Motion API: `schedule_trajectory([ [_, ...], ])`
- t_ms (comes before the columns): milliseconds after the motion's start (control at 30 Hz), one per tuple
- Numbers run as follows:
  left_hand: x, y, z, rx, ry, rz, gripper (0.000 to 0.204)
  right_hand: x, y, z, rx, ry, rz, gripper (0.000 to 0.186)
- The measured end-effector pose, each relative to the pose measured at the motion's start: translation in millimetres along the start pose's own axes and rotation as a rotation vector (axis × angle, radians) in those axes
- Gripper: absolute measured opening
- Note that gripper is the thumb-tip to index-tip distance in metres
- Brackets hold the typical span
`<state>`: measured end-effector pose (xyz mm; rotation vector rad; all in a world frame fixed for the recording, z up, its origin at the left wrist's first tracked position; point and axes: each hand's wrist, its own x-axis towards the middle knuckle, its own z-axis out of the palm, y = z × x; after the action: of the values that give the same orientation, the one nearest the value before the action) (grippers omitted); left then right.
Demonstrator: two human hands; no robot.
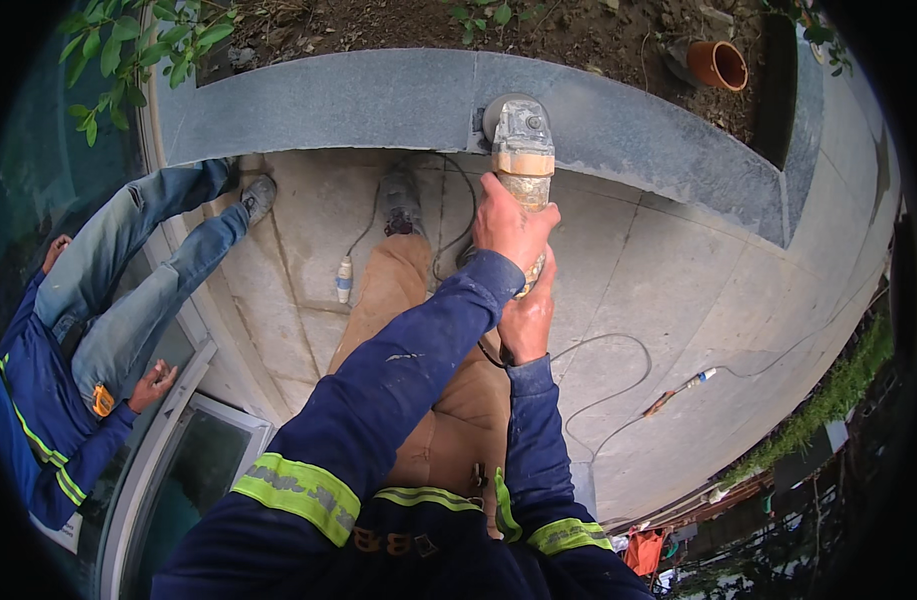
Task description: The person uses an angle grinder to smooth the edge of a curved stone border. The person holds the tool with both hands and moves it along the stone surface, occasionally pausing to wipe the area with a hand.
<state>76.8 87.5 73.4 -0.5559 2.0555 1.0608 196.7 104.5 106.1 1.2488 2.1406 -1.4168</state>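
I hold an angle grinder (524, 150) in both hands over the grey stone ledge (618, 105). My left hand (513, 220) is closed around its body, just behind the metal head. Further back, my right hand (529, 312) grips the rear part, which the fingers mostly hide. The disc (500, 117) shows at the left side of the head, beside a dark joint across the ledge. Whether it touches the stone, I cannot tell.
A person in jeans (173, 270) sits at the left by a door frame (148, 480). Cables with a blue-and-white connector (344, 280) and another connector (700, 377) lie on the paving (618, 280). Beyond the ledge, a terracotta pot (716, 65) lies on soil; leaves (128, 50) overhang.
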Motion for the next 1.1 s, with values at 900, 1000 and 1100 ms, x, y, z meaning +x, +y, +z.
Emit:
schedule_trajectory([
  [900, 18.0, 7.4, 2.9, -0.021, 0.067, 0.061, 0.069, 20.5, -4.6, 4.6, -0.004, 0.015, -0.051, 0.080],
  [1000, 10.7, -1.5, -3.7, -0.050, 0.065, 0.036, 0.068, 9.0, -7.1, 4.5, -0.074, -0.029, -0.001, 0.076],
  [1100, 1.1, -8.1, -3.3, -0.040, 0.043, 0.012, 0.067, -0.9, -0.6, 4.4, -0.001, -0.014, -0.026, 0.079],
])
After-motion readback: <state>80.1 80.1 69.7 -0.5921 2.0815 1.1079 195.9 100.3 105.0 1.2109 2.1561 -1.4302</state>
